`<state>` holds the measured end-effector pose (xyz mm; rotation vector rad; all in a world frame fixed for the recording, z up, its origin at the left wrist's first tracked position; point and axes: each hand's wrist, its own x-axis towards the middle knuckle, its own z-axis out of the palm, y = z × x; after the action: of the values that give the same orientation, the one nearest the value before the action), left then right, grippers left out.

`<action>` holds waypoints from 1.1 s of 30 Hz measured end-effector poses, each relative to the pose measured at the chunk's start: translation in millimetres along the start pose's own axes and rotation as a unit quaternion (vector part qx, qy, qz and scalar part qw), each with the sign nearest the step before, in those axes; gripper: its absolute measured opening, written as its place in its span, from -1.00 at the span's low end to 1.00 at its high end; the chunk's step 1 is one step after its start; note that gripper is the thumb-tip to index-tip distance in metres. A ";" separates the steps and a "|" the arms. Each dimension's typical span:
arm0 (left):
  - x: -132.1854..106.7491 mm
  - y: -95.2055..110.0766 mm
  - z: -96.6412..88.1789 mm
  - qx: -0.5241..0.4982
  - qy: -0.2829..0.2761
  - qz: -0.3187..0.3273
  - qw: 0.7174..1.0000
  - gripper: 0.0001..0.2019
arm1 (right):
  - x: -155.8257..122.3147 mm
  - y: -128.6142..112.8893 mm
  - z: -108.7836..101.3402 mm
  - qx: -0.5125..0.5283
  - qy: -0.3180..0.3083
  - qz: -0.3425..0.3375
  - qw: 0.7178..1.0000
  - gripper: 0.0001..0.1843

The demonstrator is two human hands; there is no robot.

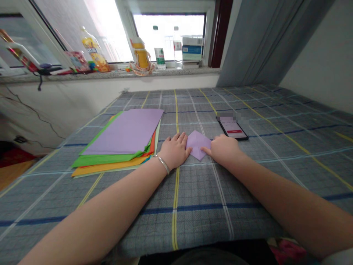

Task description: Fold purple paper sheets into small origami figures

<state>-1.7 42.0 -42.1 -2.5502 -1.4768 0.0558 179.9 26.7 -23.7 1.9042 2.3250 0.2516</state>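
Lilac folded paper diamond [198, 145]: early folds done, more seemingly left. Left hand [173, 150], grip flat, and right hand [223, 149], loosely curled, press it from either side; neither clasps anything.

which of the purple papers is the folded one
The small purple piece touched by the left hand and right hand; the other purple sheet lies flat on top of the coloured stack.

My forearms converge toward 12 o'clock. My left hand [174, 150] lies flat, palm down, fingers extended; my right hand [223, 149], knuckles up, points a fingertip toward 9 o'clock.
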 end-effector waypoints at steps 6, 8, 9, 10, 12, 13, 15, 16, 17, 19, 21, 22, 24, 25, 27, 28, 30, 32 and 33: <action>-5.3 11.3 -13.6 0.046 -0.009 -0.031 0.998 -0.50 | -0.7 -2.3 -1.9 0.010 -0.013 0.006 1.000 -0.43; -7.1 13.3 -14.9 0.033 -0.014 -0.051 0.998 -0.53 | -0.6 -1.4 -0.7 0.018 -0.010 0.005 1.000 -0.43; -7.7 13.0 -14.0 0.023 -0.008 -0.055 0.998 -0.54 | -0.3 -0.2 0.6 0.022 -0.002 0.001 1.000 -0.41; -7.8 11.9 -12.1 0.013 0.004 -0.052 0.999 -0.55 | 0.4 1.6 2.3 0.029 0.010 -0.002 1.000 -0.40; -6.0 7.1 -5.8 -0.004 0.044 -0.031 0.999 -0.57 | 3.0 6.9 7.0 0.047 0.040 -0.005 0.998 -0.39; -4.0 3.7 -1.9 -0.017 0.074 -0.032 0.997 -0.58 | 5.1 10.2 9.7 0.060 0.054 0.001 0.997 -0.42; 2.1 -4.0 5.6 -0.051 0.106 -0.058 0.991 -0.57 | 10.2 17.3 15.1 0.093 0.068 0.014 0.993 -0.50; 5.6 -7.8 8.6 -0.078 0.107 -0.069 0.989 -0.58 | 12.9 20.7 17.5 0.115 0.067 0.019 0.991 -0.55; 9.0 -11.2 10.7 -0.113 0.104 -0.081 0.985 -0.60 | 15.5 23.9 19.5 0.142 0.067 0.028 0.987 -0.61; 14.4 -16.3 12.4 -0.183 0.088 -0.099 0.974 -0.66 | 19.6 28.8 22.0 0.217 0.070 0.046 0.973 -0.71; 16.9 -18.6 11.2 -0.263 0.076 -0.115 0.955 -0.73 | 22.1 30.8 22.9 0.329 0.060 0.067 0.940 -0.77; 17.1 -18.8 10.0 -0.306 0.075 -0.123 0.941 -0.76 | 22.7 30.6 23.0 0.398 0.049 0.077 0.913 -0.79; 16.4 -17.7 7.8 -0.388 0.086 -0.136 0.907 -0.80 | 23.4 28.3 23.2 0.544 0.029 0.086 0.834 -0.81; 15.9 -16.6 7.2 -0.423 0.098 -0.139 0.890 -0.82 | 23.5 26.4 23.5 0.609 0.023 0.086 0.788 -0.82; 15.5 -14.0 7.5 -0.476 0.130 -0.136 0.859 -0.84 | 23.3 22.2 24.2 0.706 0.017 0.082 0.704 -0.80; 15.7 -12.6 8.3 -0.497 0.145 -0.131 0.846 -0.85 | 23.1 20.1 24.6 0.738 0.011 0.079 0.670 -0.77; 16.4 -9.8 10.5 -0.535 0.167 -0.120 0.819 -0.85 | 22.3 16.5 25.2 0.780 -0.010 0.079 0.621 -0.68; 17.3 -7.3 12.4 -0.572 0.182 -0.109 0.792 -0.85 | 21.4 13.9 25.5 0.805 -0.023 0.078 0.587 -0.62; 17.6 -6.2 12.9 -0.587 0.185 -0.106 0.781 -0.85 | 21.1 12.8 25.5 0.813 -0.030 0.075 0.577 -0.61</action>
<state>0.1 62.1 -52.5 -2.7606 -1.9246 -1.8204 193.2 51.1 -45.8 2.1882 2.1321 -2.7279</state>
